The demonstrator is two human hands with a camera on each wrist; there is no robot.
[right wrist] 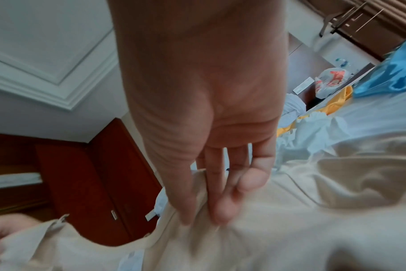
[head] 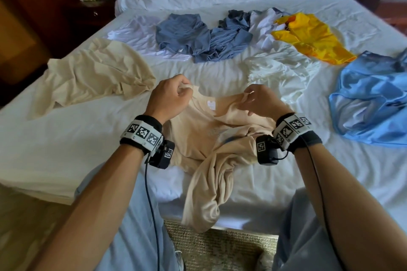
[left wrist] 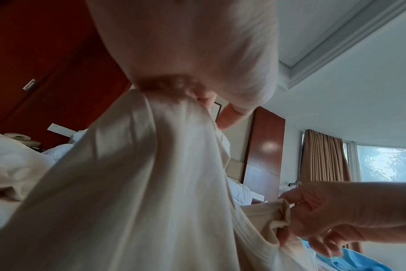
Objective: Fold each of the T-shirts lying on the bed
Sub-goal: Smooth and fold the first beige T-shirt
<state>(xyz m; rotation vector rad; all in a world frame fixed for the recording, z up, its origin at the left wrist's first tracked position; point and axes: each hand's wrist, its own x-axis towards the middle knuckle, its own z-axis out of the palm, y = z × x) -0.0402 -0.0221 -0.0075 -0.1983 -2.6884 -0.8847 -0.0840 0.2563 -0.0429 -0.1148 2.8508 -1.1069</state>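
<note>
The crumpled beige cotton T-shirt (head: 211,138) lies at the bed's (head: 66,149) near edge, its hem hanging over. The left hand (head: 169,97) and right hand (head: 259,101) each pinch the neckline, apart. A small white neck label (head: 211,104), unreadable, appears only in the head view. Bare sheet lies left; the shiny light-blue shirt (head: 374,103) lies right.
</note>
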